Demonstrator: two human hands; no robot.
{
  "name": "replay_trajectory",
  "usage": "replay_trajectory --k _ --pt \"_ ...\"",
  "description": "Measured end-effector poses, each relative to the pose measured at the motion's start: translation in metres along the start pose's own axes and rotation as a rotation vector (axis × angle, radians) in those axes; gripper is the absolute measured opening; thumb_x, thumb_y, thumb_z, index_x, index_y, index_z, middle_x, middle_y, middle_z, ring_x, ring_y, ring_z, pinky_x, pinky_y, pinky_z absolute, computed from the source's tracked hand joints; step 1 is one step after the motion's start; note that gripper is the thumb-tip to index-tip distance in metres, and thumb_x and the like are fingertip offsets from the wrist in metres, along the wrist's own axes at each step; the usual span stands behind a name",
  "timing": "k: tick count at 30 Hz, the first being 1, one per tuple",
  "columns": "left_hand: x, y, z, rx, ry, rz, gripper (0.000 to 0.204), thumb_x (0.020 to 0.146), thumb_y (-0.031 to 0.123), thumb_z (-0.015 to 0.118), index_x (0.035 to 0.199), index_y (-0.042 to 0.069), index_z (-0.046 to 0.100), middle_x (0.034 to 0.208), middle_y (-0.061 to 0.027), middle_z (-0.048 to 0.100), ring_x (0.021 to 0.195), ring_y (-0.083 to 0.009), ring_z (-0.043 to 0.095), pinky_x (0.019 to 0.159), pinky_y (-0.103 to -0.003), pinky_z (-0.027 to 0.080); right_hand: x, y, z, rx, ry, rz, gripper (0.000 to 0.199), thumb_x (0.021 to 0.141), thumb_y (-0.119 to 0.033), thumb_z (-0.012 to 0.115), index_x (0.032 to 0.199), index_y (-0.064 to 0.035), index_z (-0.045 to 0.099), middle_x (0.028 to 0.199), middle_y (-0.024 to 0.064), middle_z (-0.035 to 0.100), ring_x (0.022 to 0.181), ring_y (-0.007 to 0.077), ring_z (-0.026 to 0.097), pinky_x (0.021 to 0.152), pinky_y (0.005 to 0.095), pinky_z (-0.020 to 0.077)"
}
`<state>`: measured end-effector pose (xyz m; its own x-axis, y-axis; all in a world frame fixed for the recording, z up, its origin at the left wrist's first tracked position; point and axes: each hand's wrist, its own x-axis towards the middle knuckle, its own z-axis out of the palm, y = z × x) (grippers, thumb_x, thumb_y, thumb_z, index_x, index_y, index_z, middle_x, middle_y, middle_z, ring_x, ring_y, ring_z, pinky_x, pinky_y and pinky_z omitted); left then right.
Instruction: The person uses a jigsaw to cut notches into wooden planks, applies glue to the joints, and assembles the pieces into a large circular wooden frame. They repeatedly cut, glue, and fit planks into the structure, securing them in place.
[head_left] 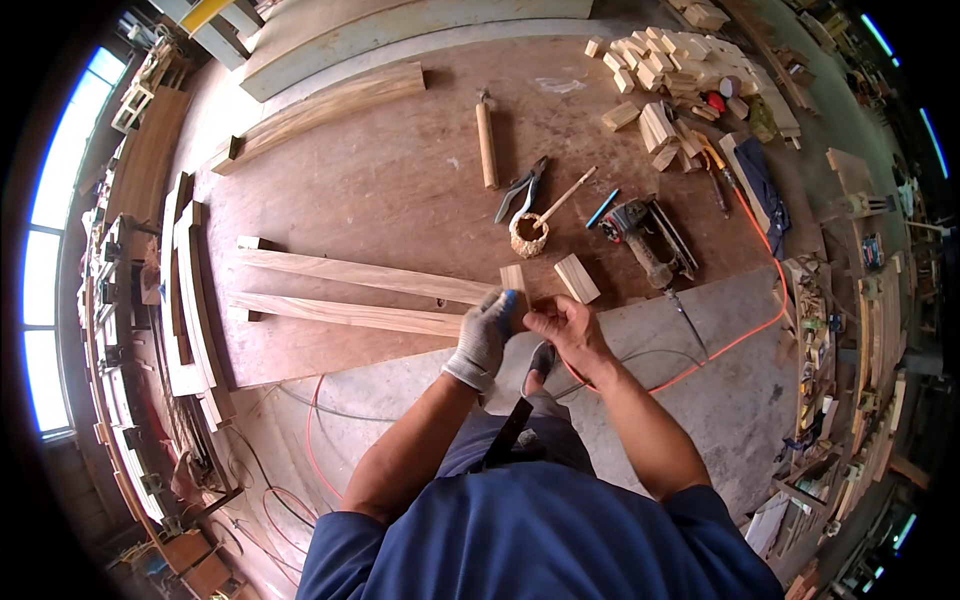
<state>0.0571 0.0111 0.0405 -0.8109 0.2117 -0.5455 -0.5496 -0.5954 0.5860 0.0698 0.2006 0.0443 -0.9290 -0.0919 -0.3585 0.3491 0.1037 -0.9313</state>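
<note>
My left hand (483,340), in a pale knitted glove with a blue patch by the fingertips, is closed around a small wooden block (513,278) at the table's near edge. Close against the block's right side is my bare right hand (570,330), its fingers curled together; what they pinch, if anything, is hidden. A second wooden block (576,278) lies just beyond the right hand. Two long wooden strips (370,272) run leftward from near my left hand, their left ends resting on small blocks.
Beyond my hands lie a glue pot (529,236) with a stick, pliers (523,190), a hammer (486,140), a blue pen (603,208) and a nail gun (648,240). Wooden blocks (655,62) are heaped far right. An orange hose (745,335) crosses the right side.
</note>
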Motion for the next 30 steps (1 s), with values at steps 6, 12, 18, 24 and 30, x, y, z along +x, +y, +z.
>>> replay_trajectory --k 6,12,18,24,30 --pt "0.034 0.012 -0.043 0.018 0.045 -0.05 0.037 0.108 0.035 0.062 0.129 0.005 0.065 0.11 -0.0076 0.072 0.099 -0.0212 0.071 0.086 -0.038 0.06 0.11 -0.026 -0.038 -0.071 0.295 -0.181 0.04 0.095 -0.033 0.084 0.108 0.0011 0.068 0.082 -0.0001 0.066 0.065 0.0074 0.057 0.057 0.0255 0.0474" --pt "0.045 0.019 -0.038 -0.005 0.033 -0.085 0.04 0.108 0.038 0.064 0.131 0.005 0.064 0.11 -0.0074 0.072 0.098 -0.0212 0.071 0.083 -0.038 0.061 0.17 -0.036 -0.051 -0.287 0.168 -0.281 0.032 0.099 -0.031 0.076 0.097 0.0006 0.072 0.081 0.0135 0.078 0.073 0.0227 0.075 0.066 0.0377 0.057" --pt "0.056 0.015 -0.046 -0.101 0.015 -0.082 0.04 0.108 0.038 0.063 0.134 0.007 0.061 0.11 -0.0079 0.071 0.098 -0.0218 0.071 0.082 -0.038 0.061 0.154 -0.066 -0.048 -0.512 0.101 -0.372 0.026 0.106 -0.023 0.064 0.094 -0.0004 0.07 0.074 0.011 0.073 0.066 0.0209 0.072 0.059 0.0379 0.0545" --pt "0.064 0.011 -0.051 -0.143 0.045 -0.11 0.045 0.109 0.039 0.06 0.135 0.003 0.058 0.113 -0.0128 0.07 0.099 -0.0272 0.071 0.085 -0.041 0.062 0.124 -0.092 -0.051 -0.269 0.279 -0.298 0.031 0.108 -0.026 0.062 0.093 0.0002 0.068 0.07 0.0056 0.069 0.056 0.0145 0.064 0.052 0.0311 0.0519" --pt "0.069 0.011 -0.044 -0.229 0.022 -0.122 0.054 0.111 0.043 0.054 0.139 -0.003 0.055 0.118 -0.0191 0.07 0.102 -0.0331 0.071 0.088 -0.046 0.062 0.126 -0.06 -0.049 -0.304 0.328 -0.229 0.035 0.107 -0.032 0.063 0.097 0.0007 0.07 0.074 0.0095 0.073 0.058 0.0167 0.07 0.055 0.0332 0.055"
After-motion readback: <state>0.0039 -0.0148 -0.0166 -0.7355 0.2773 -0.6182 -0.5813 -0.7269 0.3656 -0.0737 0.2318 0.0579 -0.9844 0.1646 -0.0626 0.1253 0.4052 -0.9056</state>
